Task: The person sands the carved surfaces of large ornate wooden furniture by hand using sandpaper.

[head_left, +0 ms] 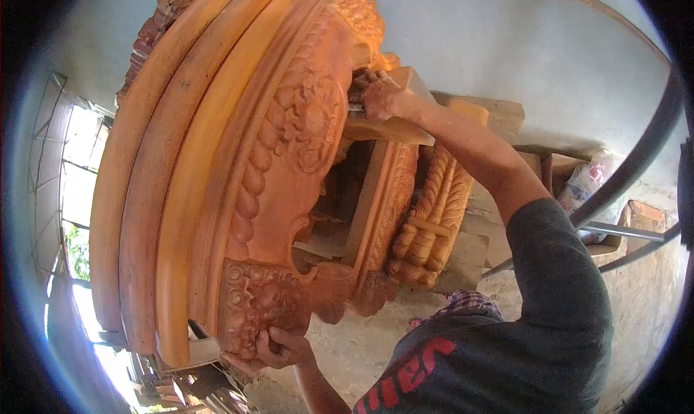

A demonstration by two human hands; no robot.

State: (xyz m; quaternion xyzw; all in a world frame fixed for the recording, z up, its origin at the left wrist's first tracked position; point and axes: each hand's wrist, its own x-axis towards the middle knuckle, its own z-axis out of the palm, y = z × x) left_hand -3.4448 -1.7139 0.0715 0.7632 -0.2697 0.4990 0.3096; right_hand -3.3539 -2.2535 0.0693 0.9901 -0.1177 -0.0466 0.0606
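Observation:
A large carved wooden furniture piece point(289, 143) fills the middle, tilted, with long curved rails along one side and flower and leaf carving on its panel. My left hand point(283, 349) grips its carved corner block point(264, 298) low in the view, thumb on the near face and fingers around the edge. Higher up, my right hand point(377, 96) is closed against the inner edge, near a carved scroll point(359, 16) and a square wooden leg point(397, 118). A small dark and grey item shows at its fingertips; its kind cannot be made out.
Behind stands another carved wooden part point(430, 233) with ribbed scrollwork. Wooden blocks point(499, 114) and a plastic bag point(585, 183) lie by the wall. A dark curved bar point(636, 154) crosses the right side. Wood scraps point(195, 392) lie at lower left.

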